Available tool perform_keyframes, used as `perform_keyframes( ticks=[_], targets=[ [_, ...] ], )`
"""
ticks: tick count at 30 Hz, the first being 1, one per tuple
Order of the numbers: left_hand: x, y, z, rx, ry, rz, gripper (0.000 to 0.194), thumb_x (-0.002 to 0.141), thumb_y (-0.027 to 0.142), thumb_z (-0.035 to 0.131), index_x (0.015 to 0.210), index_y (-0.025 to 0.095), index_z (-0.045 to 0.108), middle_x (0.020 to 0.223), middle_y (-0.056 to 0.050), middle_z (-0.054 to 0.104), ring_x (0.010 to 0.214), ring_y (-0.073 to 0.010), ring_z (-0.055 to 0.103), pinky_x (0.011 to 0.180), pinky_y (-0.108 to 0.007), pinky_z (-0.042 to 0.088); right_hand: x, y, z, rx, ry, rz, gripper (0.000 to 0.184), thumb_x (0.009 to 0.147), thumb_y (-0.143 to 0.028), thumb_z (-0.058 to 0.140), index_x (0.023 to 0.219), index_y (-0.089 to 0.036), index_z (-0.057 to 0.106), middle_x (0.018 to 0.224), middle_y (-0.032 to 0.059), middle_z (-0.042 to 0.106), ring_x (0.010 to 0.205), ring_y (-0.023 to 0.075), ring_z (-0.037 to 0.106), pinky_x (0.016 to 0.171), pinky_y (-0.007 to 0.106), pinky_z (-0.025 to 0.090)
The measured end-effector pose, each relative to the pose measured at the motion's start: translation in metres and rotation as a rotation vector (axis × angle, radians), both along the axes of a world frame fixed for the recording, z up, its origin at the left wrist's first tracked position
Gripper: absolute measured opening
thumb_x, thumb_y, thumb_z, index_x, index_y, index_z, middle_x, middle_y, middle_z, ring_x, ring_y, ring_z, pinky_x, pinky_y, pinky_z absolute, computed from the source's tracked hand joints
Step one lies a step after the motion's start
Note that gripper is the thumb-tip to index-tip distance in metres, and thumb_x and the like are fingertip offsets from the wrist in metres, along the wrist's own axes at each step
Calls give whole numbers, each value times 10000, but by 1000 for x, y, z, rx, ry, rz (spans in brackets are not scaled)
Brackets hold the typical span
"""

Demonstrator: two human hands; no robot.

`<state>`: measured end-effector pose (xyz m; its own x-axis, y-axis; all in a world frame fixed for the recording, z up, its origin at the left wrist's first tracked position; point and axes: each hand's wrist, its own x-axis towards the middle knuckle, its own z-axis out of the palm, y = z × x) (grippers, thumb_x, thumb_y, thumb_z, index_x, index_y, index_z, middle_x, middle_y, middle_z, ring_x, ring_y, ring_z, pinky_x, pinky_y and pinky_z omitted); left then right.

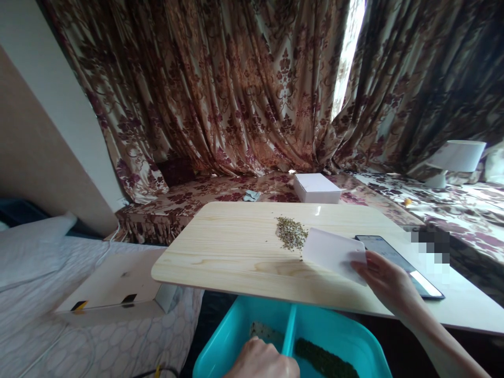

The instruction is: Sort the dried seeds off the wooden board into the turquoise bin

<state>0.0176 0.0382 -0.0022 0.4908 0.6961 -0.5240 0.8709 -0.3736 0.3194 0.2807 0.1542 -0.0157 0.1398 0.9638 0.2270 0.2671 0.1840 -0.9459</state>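
My right hand [386,281] grips a white, flexible-looking scraper card [331,254] by its right end. The card is tilted over the wooden tabletop [220,257], its left edge against a loose pile of small greenish-brown grains or seeds [290,233]. Below the table's near edge stands a turquoise two-compartment tub [350,333]. My left hand [262,359] is closed at the tub's left compartment, knuckles up; its fingertips and whatever they hold are hidden. Just beyond it, a pale, speckled patch [268,332] shows in that compartment. Dark green material [325,358] lies in the right compartment.
A tablet or large phone [397,265] lies on the table right of the card, partly behind my right hand. A white box [317,187] stands beyond the table. At left, a flat carton [114,278] rests on the bed. A lamp [459,157] is far right.
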Motion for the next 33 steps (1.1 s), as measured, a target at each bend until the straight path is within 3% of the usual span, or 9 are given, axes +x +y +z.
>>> perform_keyframes(
  ticks=[7, 21, 33],
  targets=[
    [-17, -10, 13, 53, 4, 199, 361, 860, 176, 409, 1046, 183, 718, 1013, -134, 713, 990, -299, 633, 853, -368, 434, -4, -1, 1, -36, 41, -47, 350, 481, -460, 818, 711, -242, 670, 794, 95, 789, 808, 337, 751, 739, 423, 628],
    [-17, -10, 22, 33, 4, 209, 377, 874, 184, 391, 1050, 188, 724, 1015, -123, 714, 1006, -290, 630, 899, -380, 437, -3, 1, 3, 22, 20, 3, 411, 478, -571, 827, 680, -246, 676, 689, 71, 769, 733, 310, 752, 657, 382, 631],
    [-23, -7, 16, 9, 23, 266, 396, 901, 150, 391, 1130, 218, 706, 1114, -105, 691, 1071, -282, 608, 933, -376, 437, 15, -6, -13, 27, -2, -33, 368, 489, -516, 830, 697, -240, 704, 688, 65, 771, 771, 321, 753, 702, 381, 635]
  ],
)
